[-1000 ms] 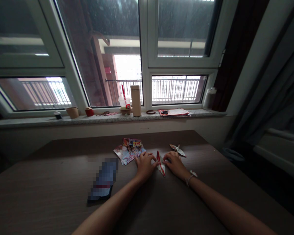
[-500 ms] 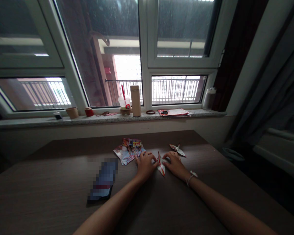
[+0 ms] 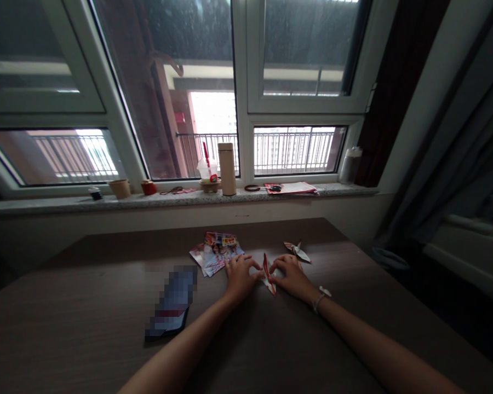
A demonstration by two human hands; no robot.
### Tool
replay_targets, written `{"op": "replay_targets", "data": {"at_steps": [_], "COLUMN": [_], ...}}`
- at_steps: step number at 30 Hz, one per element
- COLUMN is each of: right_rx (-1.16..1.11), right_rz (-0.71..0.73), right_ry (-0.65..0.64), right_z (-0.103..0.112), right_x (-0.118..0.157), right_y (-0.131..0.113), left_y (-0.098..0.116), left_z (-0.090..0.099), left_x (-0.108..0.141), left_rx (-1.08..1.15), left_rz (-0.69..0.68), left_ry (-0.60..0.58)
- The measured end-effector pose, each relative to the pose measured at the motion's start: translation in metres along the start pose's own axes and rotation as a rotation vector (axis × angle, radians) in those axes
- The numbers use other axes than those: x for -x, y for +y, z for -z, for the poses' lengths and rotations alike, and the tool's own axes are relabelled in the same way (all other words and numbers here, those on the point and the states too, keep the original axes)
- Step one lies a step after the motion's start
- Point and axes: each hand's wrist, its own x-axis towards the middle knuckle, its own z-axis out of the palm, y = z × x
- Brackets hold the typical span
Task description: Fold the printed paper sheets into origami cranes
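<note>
White folded paper (image 3: 269, 284) edged in red shows between the left hand (image 3: 241, 278) and right hand (image 3: 292, 276); beneath, a brown table (image 3: 86, 295); beside the left, multicoloured printed leaflets (image 3: 218, 255).

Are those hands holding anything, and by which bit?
The folded paper, it seems, by its two sides: left hand at its left, right hand at its right. Whether they truly pinch it is too small to tell.

Single head-worn view, facing forward and tilted down over the wood-grain surface (image 3: 86, 284), wide in angle, hands (image 3: 241, 276) at middle distance in the lower centre, window (image 3: 243, 112) farther off across the upper half, granite sill (image 3: 168, 203) mid-frame
</note>
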Motion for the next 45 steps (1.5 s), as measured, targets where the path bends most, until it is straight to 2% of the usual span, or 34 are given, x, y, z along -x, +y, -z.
{"op": "replay_targets", "data": {"at_steps": [14,23,26,41,45], "right_rx": [0.067,-0.004,-0.010,-0.061,-0.123], "right_rz": [0.014,0.122,0.143,0.195,0.162], "right_ry": [0.023,-0.186,-0.207,-0.099,-0.032], "right_z": [-0.004,0.018,0.020,0.011,0.006], "right_x": [-0.002,0.000,0.002,0.004,0.002], "right_y": [-0.002,0.005,0.008,0.015,0.019], "left_y": [0.005,0.003,0.002,0.000,0.001], "left_z": [0.005,0.003,0.002,0.000,0.001], "left_x": [0.000,0.000,0.001,0.000,0.000], "left_rx": [-0.054,-0.035,-0.027,-0.009,0.001], "left_rz": [0.024,0.013,0.012,0.011,0.021], "left_ry": [-0.027,-0.011,-0.002,-0.008,-0.020]}}
